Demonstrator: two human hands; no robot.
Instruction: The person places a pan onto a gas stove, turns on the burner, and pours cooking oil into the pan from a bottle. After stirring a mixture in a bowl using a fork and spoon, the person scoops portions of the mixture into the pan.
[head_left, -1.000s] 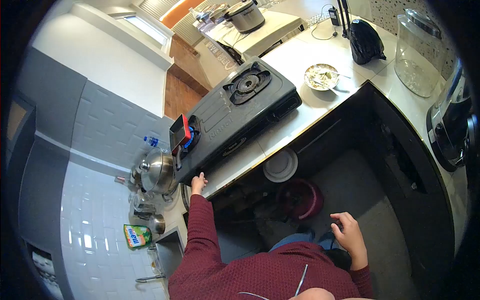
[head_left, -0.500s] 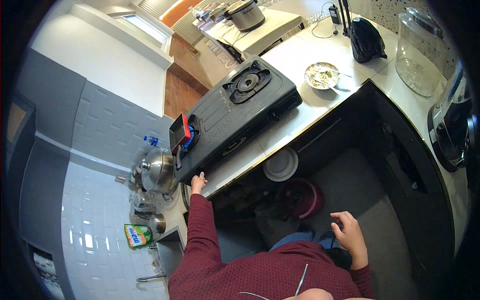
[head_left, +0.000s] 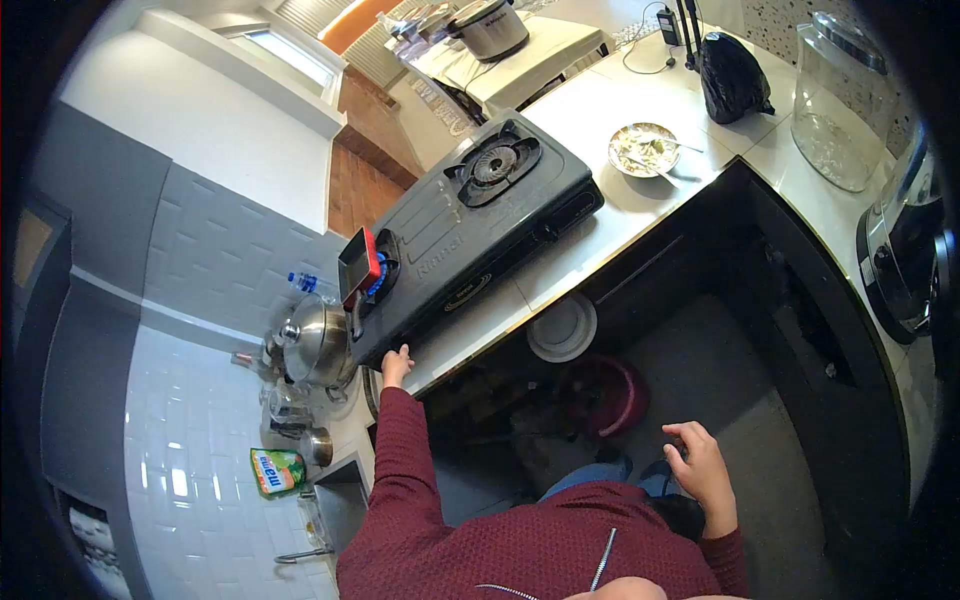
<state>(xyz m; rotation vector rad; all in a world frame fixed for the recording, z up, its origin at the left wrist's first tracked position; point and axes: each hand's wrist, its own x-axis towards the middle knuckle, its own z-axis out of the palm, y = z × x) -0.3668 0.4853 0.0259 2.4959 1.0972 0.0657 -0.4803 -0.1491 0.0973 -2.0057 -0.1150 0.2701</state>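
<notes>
At the front left end of the two-burner gas stove [head_left: 440, 240], my left hand [head_left: 397, 367] is closed at the control knob, which the fingers cover. A small red rectangular pan [head_left: 358, 265] sits on the near-left burner, over a blue flame [head_left: 377, 282]. Its dark handle points toward the front edge. The other burner [head_left: 493, 165] has no pan on it and shows no flame. My right hand [head_left: 700, 468] hangs in the air in front of my body, fingers loosely curled and apart, holding nothing.
Left of the stove stand a lidded steel pot [head_left: 315, 340], a green pouch [head_left: 277, 472] and a sink [head_left: 342, 510]. A bowl of food with utensils [head_left: 643, 150], black bag [head_left: 733, 80], glass jar [head_left: 840, 110] and kettle [head_left: 900, 240] stand rightward. Below is a red basin [head_left: 625, 400].
Almost nothing differs. My left hand stays at the stove's front, and my right hand keeps nearly the same place and shape.
</notes>
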